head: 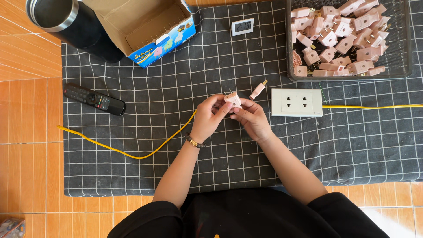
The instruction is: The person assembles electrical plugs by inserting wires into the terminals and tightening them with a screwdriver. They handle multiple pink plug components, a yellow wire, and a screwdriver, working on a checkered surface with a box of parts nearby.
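Basket: a dark wire basket (405,66) at the far right corner of the mat, heaped with pink plugs (339,35); too many overlap to count, perhaps thirty or so.
Box: one open cardboard box (145,26) with a blue printed side, far left; its inside looks bare as far as it shows.
Cup: one black tumbler (66,22) with a steel rim, just beside the box; its contents cannot be told.
Left hand (207,117): raised over the checked mat (176,79), fingers curled and pinching the left side of one pink plug (232,99).
Right hand (249,117): fingers closed on the same plug from the right, the hands touching.
Loose part: one pink plug piece (258,90) lying just beyond the hands.
Socket: one white double outlet (296,102), to the right of the hands, on a yellow cable (370,106).
Other singles: one black remote (94,99), one small white clock (243,26).
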